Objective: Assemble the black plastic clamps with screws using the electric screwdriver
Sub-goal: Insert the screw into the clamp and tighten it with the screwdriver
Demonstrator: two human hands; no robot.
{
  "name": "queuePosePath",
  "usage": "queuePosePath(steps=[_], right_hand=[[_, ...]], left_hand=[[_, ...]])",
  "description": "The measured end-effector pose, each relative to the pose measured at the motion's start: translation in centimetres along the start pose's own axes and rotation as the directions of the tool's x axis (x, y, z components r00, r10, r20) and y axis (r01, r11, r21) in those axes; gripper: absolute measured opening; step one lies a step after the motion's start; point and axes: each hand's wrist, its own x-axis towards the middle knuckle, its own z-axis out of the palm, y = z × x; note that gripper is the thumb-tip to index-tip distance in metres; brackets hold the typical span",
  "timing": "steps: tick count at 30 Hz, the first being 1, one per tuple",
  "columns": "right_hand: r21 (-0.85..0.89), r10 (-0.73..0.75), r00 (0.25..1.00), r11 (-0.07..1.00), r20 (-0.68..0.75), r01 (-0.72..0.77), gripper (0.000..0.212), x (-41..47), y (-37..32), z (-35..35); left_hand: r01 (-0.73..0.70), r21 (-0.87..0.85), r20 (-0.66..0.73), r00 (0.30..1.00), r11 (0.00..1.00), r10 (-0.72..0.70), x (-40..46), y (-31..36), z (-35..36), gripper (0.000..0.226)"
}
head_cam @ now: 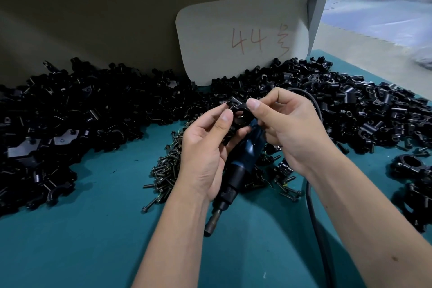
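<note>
Both hands are working on one clamp point(236, 116) raised above the table point(93, 229). The left hand point(205, 147) is pinching it between thumb and fingers from the left, and the right hand point(289, 128) is pinching its upper right edge with thumb and forefinger. The right hand also appears to be keeping the screwdriver point(236, 170) tucked under its lower fingers, the bit end pointing down toward the person and its cord point(313, 213) trailing off along the table. The bit is not touching the clamp, so this piece is probably being fitted together, with no screw visibly going in yet.

As for progress, a few clamps that look assembled are lying at the right edge point(411, 166), well apart from the rest. Far more is left: large heaps of loose black parts point(70, 112) are covering the back and left of the table, and a pile of screws point(168, 168) is lying just below the hands. The job seems to be at an early stage.
</note>
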Motion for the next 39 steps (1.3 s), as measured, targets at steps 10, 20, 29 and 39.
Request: queuePosePath(steps=[10,20,29,39], right_hand=[[0.048,0.030,0.993,0.998,0.118,-0.036,0.020,0.2,0.7,-0.5],[0.107,0.027,0.994,0.994,0.109,-0.039,0.014,0.2,0.6,0.2],[0.165,0.040,0.995,0.985,0.094,-0.055,0.017,0.1,0.7,0.2],[0.148,0.051,0.987,0.986,0.152,-0.074,0.019,0.2,0.6,-0.2]], left_hand=[[0.064,0.016,-0.009,0.998,0.998,-0.063,0.0,0.3,-0.1,0.043],[0.204,-0.127,0.031,0.979,0.971,-0.202,-0.4,0.7,0.1,0.016],[0.252,-0.196,0.030,0.967,0.948,-0.251,-0.6,0.3,1.1,0.019],[0.242,-0.145,0.060,0.970,0.959,-0.235,-0.4,0.7,0.5,0.025]])
